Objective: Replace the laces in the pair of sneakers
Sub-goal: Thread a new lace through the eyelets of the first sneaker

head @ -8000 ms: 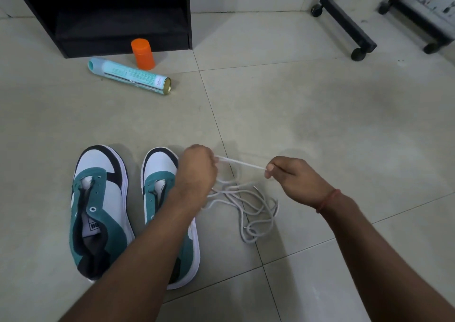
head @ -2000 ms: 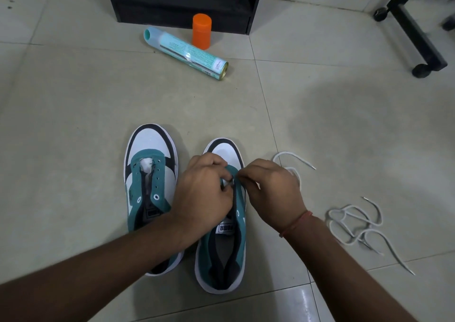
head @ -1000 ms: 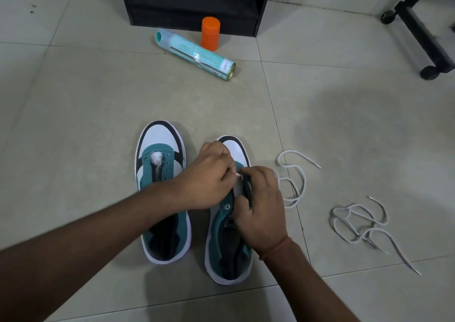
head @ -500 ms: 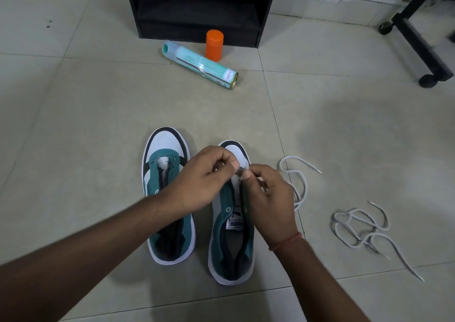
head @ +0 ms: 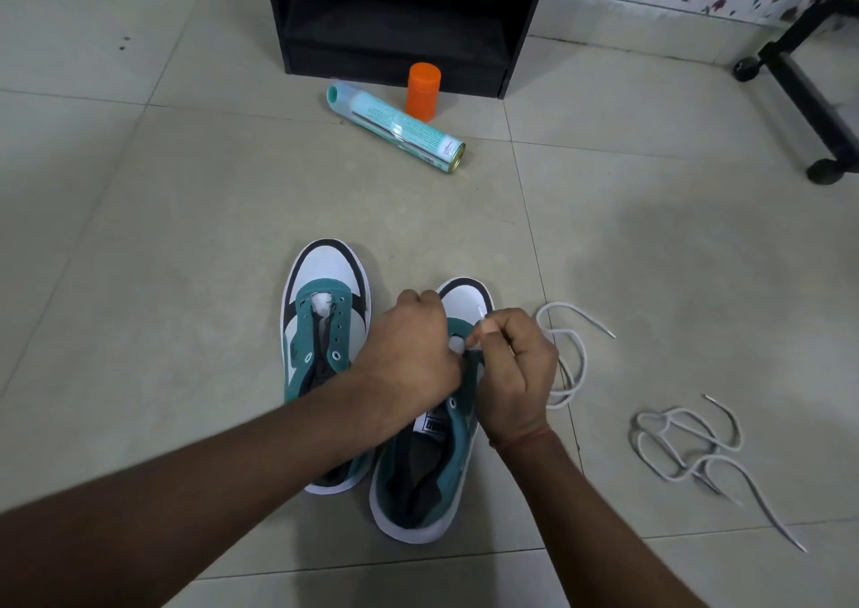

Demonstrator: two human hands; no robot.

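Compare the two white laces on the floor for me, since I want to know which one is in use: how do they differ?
The nearer lace lies beside the right sneaker, and the right hand pinches its tip; the farther lace lies apart, untouched. The nearer lace forms a few open loops; the farther lace is a tangled heap with a long tail. Both are white with stiff tips.

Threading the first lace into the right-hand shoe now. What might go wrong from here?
1. The right hand pinches only the lace tip; a weak grip may let it slip from the eyelet.
2. The loose loops beside the shoe may tangle or snag when pulled.
3. The left hand covers the eyelets, so a hole could be skipped unseen.
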